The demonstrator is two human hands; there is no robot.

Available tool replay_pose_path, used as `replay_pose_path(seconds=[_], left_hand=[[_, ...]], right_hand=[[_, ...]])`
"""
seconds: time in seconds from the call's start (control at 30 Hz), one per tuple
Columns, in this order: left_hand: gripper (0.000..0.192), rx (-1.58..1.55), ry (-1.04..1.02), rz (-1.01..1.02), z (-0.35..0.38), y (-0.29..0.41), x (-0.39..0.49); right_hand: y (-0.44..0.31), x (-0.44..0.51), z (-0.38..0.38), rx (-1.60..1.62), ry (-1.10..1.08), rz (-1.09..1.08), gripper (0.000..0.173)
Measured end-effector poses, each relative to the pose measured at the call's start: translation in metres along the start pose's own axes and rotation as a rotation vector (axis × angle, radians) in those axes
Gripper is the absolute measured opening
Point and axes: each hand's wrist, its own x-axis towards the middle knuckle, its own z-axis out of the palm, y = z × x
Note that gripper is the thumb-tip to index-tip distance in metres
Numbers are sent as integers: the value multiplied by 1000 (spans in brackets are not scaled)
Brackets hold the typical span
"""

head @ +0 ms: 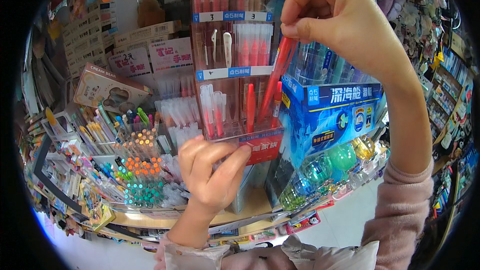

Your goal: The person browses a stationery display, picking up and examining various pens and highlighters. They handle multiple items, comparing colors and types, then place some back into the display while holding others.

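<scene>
My right hand (330, 18) pinches the top end of a red pen (276, 67) between thumb and fingers. The pen leans, its lower end down in the bottom tier of a clear tiered pen display stand (262, 152) with a red front panel. Two more red pens, one left (250, 107) and one right (277, 101), stand in that tier, with clear-capped pens (213, 116) at its left. My left hand (213, 172) has its curled fingers and thumb at the stand's front lip, partly covering the red panel.
Right of the stand is a blue pen display box (337, 108), with shiny round containers (318, 170) below it. Densely packed pens and markers (144, 180) fill holders on the left. A cream carton (108, 88) leans above them. The wooden shelf edge (258, 198) runs along the front.
</scene>
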Motion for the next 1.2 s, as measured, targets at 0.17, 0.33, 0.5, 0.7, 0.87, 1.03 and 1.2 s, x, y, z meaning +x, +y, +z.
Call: replay_pose_path(seconds=[0.17, 0.33, 0.5, 0.7, 0.87, 1.03, 1.2], left_hand=[[30, 14, -14, 6, -1, 1, -5], [31, 5, 0, 5, 0, 1, -6], [30, 8, 29, -7, 2, 3, -2], [30, 127, 31, 4, 5, -6, 18], [32, 256, 11, 5, 11, -9, 27], [27, 207, 25, 18, 1, -7, 24], [28, 28, 85, -149, -2, -16, 25]], right_hand=[[12, 0, -4, 117, -83, 42, 6], [13, -1, -2, 76, -147, -7, 7], [20, 6, 23, -34, -228, -43, 10], [23, 0, 38, -154, -323, -135, 13], [26, -2, 38, -253, -306, -230, 13], [33, -5, 33, -146, -179, -234, 13], [33, -9, 39, -123, -257, -283, 15]])
